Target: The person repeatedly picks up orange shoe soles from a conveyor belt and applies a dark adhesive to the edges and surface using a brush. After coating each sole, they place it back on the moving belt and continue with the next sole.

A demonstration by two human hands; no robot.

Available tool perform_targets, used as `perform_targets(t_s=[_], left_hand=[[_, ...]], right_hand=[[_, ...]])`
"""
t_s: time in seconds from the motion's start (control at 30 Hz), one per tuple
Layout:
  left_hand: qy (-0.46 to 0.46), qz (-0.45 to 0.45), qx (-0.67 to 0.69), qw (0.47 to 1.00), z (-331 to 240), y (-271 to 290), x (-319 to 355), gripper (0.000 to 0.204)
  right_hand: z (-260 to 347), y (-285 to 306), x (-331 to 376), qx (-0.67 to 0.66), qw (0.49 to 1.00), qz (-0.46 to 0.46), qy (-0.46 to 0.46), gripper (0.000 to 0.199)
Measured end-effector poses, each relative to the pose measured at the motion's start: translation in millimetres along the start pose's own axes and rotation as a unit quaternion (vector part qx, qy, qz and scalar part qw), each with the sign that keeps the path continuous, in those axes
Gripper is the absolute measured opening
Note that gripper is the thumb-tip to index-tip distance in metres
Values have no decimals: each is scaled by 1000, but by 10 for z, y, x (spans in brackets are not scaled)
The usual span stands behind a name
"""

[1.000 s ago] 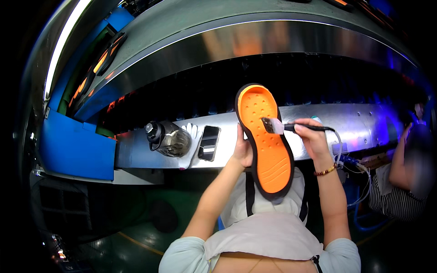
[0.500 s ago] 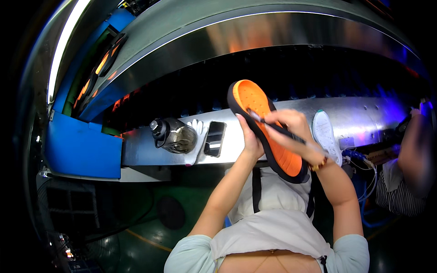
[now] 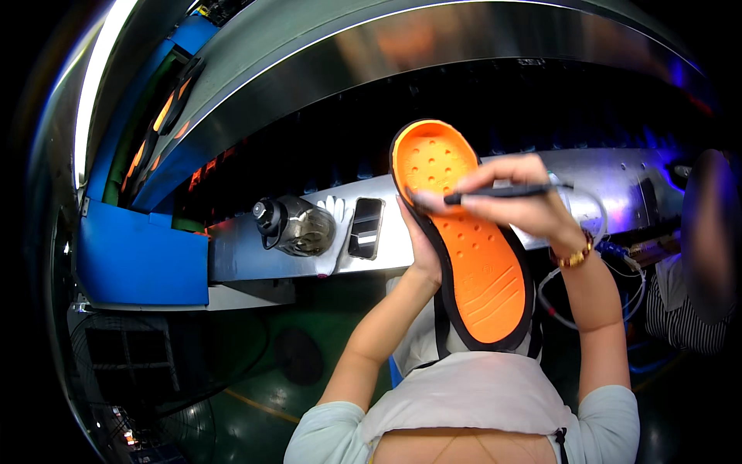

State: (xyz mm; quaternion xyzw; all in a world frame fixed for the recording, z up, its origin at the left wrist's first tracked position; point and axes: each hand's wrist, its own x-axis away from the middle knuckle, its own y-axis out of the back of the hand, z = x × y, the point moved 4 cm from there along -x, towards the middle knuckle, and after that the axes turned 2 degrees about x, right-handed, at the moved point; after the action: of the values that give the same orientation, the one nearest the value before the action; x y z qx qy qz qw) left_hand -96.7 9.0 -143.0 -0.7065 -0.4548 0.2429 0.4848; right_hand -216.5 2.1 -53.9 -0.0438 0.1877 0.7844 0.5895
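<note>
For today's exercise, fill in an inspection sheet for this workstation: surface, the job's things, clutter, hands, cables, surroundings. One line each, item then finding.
Surface: metal ledge running along a dark conveyor opening.
Job's things: orange shoe sole with a black rim, held upright above the lap; thin dark brush laid across its upper part.
Clutter: dark water jug lying on its side, white glove and black phone on the ledge.
Hands: left hand grips the sole's edge from behind; right hand holds the brush.
Cables: white cable looping near the right wrist.
Surroundings: blue bin at left, green floor below, another person's striped sleeve at right.
</note>
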Motion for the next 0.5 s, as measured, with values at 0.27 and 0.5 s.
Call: perform_targets(t_s=[0.27, 0.5], left_hand=[[-35, 45, -48, 997, -148, 31, 42, 80], [-86, 53, -63, 993, -341, 68, -9, 86]], right_hand=[[-102, 100, 67, -123, 991, -31, -49, 16], [57, -20, 219, -133, 988, 68, -47, 14]])
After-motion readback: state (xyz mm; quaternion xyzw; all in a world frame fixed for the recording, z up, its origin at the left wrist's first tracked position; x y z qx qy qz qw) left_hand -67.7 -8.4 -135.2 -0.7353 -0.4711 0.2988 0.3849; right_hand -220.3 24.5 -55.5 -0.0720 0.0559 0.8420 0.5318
